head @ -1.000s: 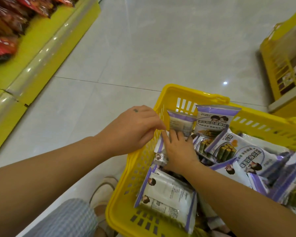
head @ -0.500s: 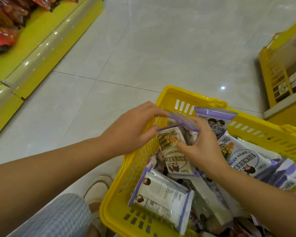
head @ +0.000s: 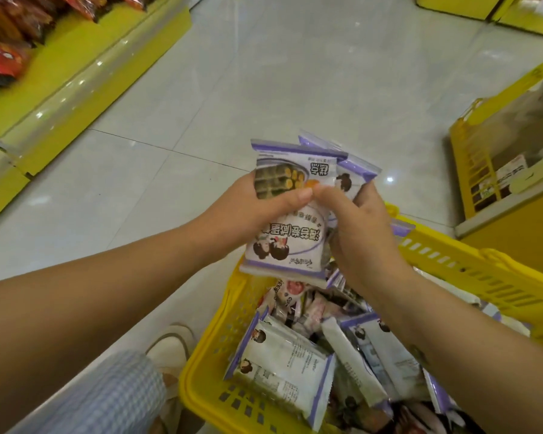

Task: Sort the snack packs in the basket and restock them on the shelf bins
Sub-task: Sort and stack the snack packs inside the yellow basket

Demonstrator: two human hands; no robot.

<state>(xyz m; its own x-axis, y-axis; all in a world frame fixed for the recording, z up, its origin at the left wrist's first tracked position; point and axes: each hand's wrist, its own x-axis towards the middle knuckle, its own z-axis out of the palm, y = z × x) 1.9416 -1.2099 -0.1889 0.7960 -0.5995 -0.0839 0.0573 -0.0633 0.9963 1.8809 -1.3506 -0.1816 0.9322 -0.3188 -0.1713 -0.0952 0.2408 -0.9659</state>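
Left hand (head: 257, 211) and right hand (head: 361, 236) both grip purple packs (head: 282, 242) over the basket (head: 452, 261). We'd square the stack so nothing slips.

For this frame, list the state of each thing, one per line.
Yellow plastic basket: holds many loose packs.
Purple-edged white snack packs: stacked, raised clear of the basket.
Left hand: grips the stack.
Right hand: grips the stack.
Red snack bags: piled on the yellow shelf.
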